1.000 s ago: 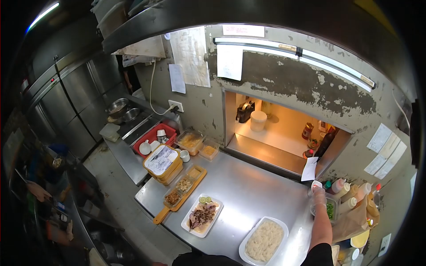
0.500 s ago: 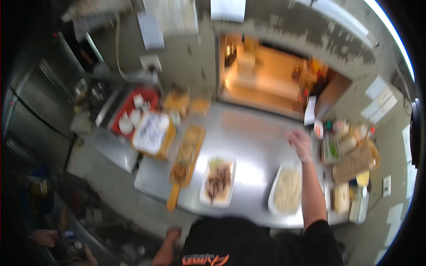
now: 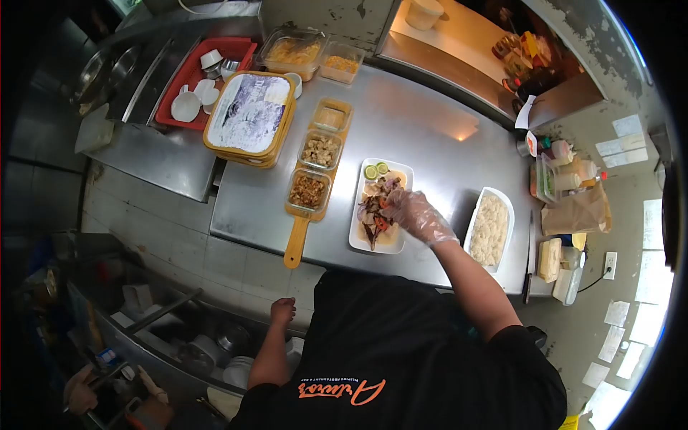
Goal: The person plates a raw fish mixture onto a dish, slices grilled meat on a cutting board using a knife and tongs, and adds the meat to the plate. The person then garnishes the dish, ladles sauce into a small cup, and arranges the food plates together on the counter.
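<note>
My right hand (image 3: pixel 423 217), in a clear plastic glove, is over the right side of a white rectangular plate (image 3: pixel 388 248). Its fingertips are pinched together at the food; what they hold, if anything, is hidden. Dark strips of meat (image 3: pixel 371 213) lie on the plate with red pepper pieces and onion. Two green citrus slices (image 3: pixel 370 172) sit at its far edge. Bare and closed, my left hand (image 3: pixel 283 309) hangs off the table's near edge with nothing visible in it. Right of the plate stands a white dish (image 3: pixel 489 229) of pale, crumbly food.
A wooden paddle board (image 3: pixel 296 244) holds three glass containers. Behind it are a lidded tub (image 3: pixel 251 115), a red tray (image 3: pixel 168 89) with white cups, and food containers (image 3: pixel 290 54). A knife (image 3: pixel 529 258) lies at right near bottles. Another person's hands (image 3: pixel 82 387) show lower left.
My right hand has come left and nearer, from above the pale dish to the plate. The whole view has shifted and is sharper. My left hand stays low beside the table.
</note>
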### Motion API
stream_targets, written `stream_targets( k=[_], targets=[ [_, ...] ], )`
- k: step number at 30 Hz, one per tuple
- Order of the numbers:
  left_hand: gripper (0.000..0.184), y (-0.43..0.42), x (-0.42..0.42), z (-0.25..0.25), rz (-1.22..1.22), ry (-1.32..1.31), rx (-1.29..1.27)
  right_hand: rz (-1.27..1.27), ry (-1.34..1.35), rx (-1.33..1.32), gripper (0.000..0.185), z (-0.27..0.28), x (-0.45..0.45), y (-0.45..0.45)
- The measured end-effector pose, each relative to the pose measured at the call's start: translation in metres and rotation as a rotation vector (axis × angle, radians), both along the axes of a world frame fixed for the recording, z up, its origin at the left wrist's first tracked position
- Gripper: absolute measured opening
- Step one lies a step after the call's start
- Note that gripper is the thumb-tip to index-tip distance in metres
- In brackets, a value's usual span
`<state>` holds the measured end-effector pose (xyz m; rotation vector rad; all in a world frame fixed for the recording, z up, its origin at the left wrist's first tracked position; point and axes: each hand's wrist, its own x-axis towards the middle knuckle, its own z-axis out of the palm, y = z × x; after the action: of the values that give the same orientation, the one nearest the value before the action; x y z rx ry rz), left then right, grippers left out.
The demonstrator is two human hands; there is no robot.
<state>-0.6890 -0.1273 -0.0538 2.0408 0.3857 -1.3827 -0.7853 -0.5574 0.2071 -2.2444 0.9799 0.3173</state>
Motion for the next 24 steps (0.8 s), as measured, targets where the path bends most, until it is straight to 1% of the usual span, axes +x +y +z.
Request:
stream_targets(
  k=[1, 2, 5, 6, 9, 12, 15, 16, 17, 18, 19, 20, 21, 22, 24],
  targets=[
    [0.023, 0.003, 0.001, -0.003, 0.000, -0.001, 0.006, -0.033, 0.052, -0.007, 0.020, 0.002, 0.004, -0.004],
    [0.023, 0.006, 0.002, -0.006, -0.002, -0.003, 0.011, -0.040, 0.009, -0.079, 0.018, 0.002, 0.006, -0.006],
    [0.023, 0.006, 0.002, -0.013, 0.018, 0.014, 0.008, -0.103, -0.153, -0.090, 0.019, -0.010, 0.003, -0.014],
    [0.023, 0.003, 0.002, -0.012, 0.024, 0.022, -0.006, -0.079, -0.107, -0.105, 0.024, -0.011, 0.003, -0.016],
    [0.024, -0.009, 0.000, -0.006, 0.039, 0.037, -0.042, -0.001, -0.128, -0.195, 0.022, -0.022, -0.002, -0.025],
    [0.024, -0.022, -0.005, 0.002, 0.049, 0.038, -0.059, -0.091, -0.168, -0.190, 0.023, -0.018, -0.002, -0.027],
    [0.023, -0.027, -0.008, 0.006, 0.060, 0.029, -0.091, 0.100, -0.236, -0.257, 0.026, -0.039, -0.009, -0.032],
    [0.023, -0.023, -0.011, 0.002, 0.058, 0.023, -0.109, 0.135, -0.218, -0.381, 0.027, -0.032, -0.003, -0.022],
    [0.023, -0.023, -0.012, -0.001, 0.045, 0.016, -0.134, 0.167, 0.033, -0.324, 0.027, -0.022, 0.004, -0.017],
    [0.021, -0.009, -0.014, -0.023, -0.220, -0.141, -0.183, 0.206, -0.179, -0.403, 0.027, -0.060, -0.005, -0.021],
    [0.019, -0.005, -0.016, -0.026, -0.621, -0.301, -0.209, 0.185, -0.246, -0.338, 0.024, -0.082, -0.008, -0.022],
    [0.016, -0.002, -0.018, -0.028, -0.979, -0.533, -0.220, 0.165, -0.313, -0.271, 0.021, -0.104, -0.010, -0.024],
    [0.017, 0.008, -0.026, -0.043, -1.284, -1.067, -0.299, 0.327, -0.192, -0.404, 0.021, -0.056, -0.013, -0.018],
    [0.018, 0.012, -0.027, -0.052, -1.311, -1.033, -0.306, 0.249, -0.263, -0.442, 0.023, -0.049, -0.021, -0.014],
    [0.021, 0.018, -0.036, -0.061, -1.333, -0.841, -0.200, 0.141, -0.331, -0.315, 0.026, -0.014, -0.046, -0.023]
  ],
)
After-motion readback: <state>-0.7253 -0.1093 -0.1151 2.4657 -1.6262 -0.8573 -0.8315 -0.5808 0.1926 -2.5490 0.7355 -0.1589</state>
